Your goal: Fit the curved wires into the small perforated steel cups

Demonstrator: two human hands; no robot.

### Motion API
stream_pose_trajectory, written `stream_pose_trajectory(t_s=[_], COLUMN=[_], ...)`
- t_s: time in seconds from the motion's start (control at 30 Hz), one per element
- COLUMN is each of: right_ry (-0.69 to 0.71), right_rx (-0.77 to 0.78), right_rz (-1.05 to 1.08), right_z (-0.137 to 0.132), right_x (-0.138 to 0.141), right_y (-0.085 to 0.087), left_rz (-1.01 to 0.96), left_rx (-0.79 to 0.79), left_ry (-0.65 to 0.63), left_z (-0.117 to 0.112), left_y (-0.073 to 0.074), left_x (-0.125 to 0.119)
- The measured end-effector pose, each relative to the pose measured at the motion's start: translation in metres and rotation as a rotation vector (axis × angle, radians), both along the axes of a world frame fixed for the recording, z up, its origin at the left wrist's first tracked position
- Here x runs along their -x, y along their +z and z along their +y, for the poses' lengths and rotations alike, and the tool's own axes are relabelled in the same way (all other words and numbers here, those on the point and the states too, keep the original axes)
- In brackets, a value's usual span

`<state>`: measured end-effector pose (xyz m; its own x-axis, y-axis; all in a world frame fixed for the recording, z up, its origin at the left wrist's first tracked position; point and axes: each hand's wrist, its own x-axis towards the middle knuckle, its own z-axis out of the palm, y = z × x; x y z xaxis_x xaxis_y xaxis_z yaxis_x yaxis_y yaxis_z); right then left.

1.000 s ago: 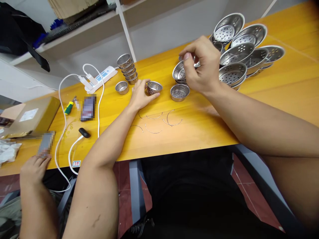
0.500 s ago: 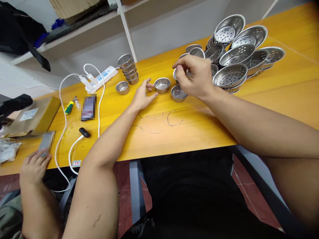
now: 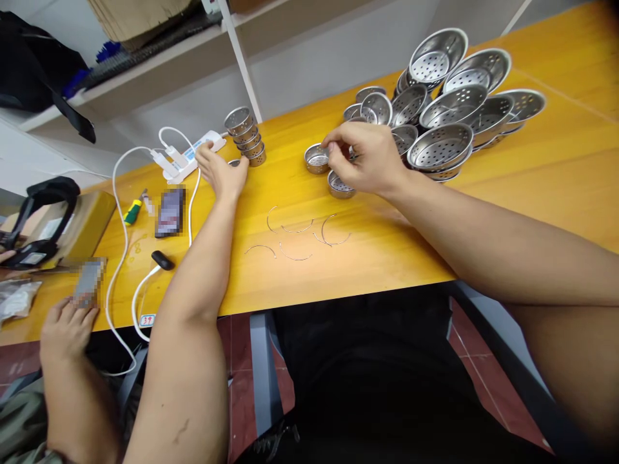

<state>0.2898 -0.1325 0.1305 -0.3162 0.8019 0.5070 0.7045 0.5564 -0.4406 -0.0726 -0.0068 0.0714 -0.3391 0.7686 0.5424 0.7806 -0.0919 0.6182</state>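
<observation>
the left hand [image 3: 222, 173] has its fingers spread at a mostly hidden cup [image 3: 235, 162], just left of the tall stack [image 3: 251, 143]; a sideways knock could topple that. the right hand [image 3: 367, 156] is pinched beside two low cups [image 3: 316, 161]; whether it grips anything i cannot tell.

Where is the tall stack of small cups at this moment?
In the head view, the stack stands left of centre, right of the power strip and close to the left hand.
</observation>
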Motion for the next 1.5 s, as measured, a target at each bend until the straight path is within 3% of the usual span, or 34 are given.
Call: stream_pose_trajectory(t_s=[0.07, 0.17, 0.37, 0.43, 0.57, 0.67, 0.87, 1.13, 1.23, 1.37, 1.5], right_ry=[0.117, 0.358, 0.666, 0.694, 0.690, 0.589, 0.395, 0.234, 0.313, 0.558, 0.586], right_rx=[0.013, 0.105, 0.749, 0.839, 0.801, 0.678, 0.452, 0.342, 0.395, 0.653, 0.740], right_rz=[-0.055, -0.175, -0.466, -0.506, -0.525, -0.498, -0.412, -0.389, -0.389, -0.403, -0.470], right_z=[0.001, 0.001, -0.010, -0.015, -0.022, -0.018, 0.002, 0.014, 0.016, 0.016, 0.008], right_x=[-0.001, -0.003, -0.006, -0.003, 0.007, 0.010, 0.002, -0.001, -0.008, -0.019, -0.014], right_y=[-0.001, 0.003, 0.019, 0.021, 0.019, 0.013, -0.002, -0.017, -0.014, -0.009, -0.008], left_rz=[-0.078, -0.135, -0.044, 0.016, 0.074, 0.090, 0.074, 0.094, 0.093, 0.094, 0.099], left_rx=[0.128, 0.218, -0.057, -0.101, -0.103, -0.067, -0.011, 0.001, -0.009, -0.019, 0.007], left_ry=[0.080, 0.067, -0.205, -0.325, -0.588, -0.677, -0.658, -0.673, -0.678, -0.704, -0.708], left_z=[0.007, 0.016, 0.001, -0.011, -0.025, -0.025, -0.022, -0.019, -0.017, -0.014, -0.016], left_y=[-0.006, -0.017, -0.009, -0.004, -0.006, -0.011, -0.013, -0.016, -0.020, -0.024, -0.024], left_x=[0.010, 0.018, -0.005, -0.019, -0.038, -0.042, -0.040, -0.036, -0.035, -0.035, -0.037])
